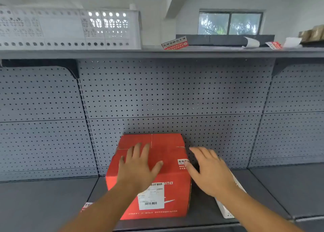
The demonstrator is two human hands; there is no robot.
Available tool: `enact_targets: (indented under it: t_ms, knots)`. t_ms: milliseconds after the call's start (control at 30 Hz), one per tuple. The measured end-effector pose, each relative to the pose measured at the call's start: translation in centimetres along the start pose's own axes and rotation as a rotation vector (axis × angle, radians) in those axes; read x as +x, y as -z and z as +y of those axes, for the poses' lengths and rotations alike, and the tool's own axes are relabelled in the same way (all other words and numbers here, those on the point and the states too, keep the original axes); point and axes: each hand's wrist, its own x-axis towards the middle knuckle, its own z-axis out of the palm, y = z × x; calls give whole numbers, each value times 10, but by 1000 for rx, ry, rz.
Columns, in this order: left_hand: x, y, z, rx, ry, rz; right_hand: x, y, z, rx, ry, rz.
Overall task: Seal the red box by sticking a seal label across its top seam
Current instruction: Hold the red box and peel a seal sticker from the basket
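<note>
A red cardboard box (168, 154) stands on the grey lower shelf (43, 202), its flaps closed and a white shipping label on its near side. My left hand (138, 165) lies flat on the box top, fingers spread. A red-and-white seal label (183, 163) sits at the box's right top edge. My right hand (210, 170) is beside that edge, fingers spread, thumb touching the label. On the upper shelf lies another seal label (174, 43).
A grey pegboard (175, 95) backs the shelf right behind the box. A white device (226, 209) lies on the shelf under my right forearm. White perforated baskets (70, 28) stand upper left. More labels and backing paper (273, 45) lie upper right.
</note>
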Motion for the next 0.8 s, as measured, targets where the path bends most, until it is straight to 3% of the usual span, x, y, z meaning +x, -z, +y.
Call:
enact_targets:
  t_ms: [233,600,800]
  knots:
    - [7,-35,-4,9,40,36,22,-23,21,31,122,-38]
    - [17,-43,-13,105,-72,85,31,-47,28,134,309,-155]
    - [20,-48,-17,84,-97,79,36,-48,32,184,346,-137]
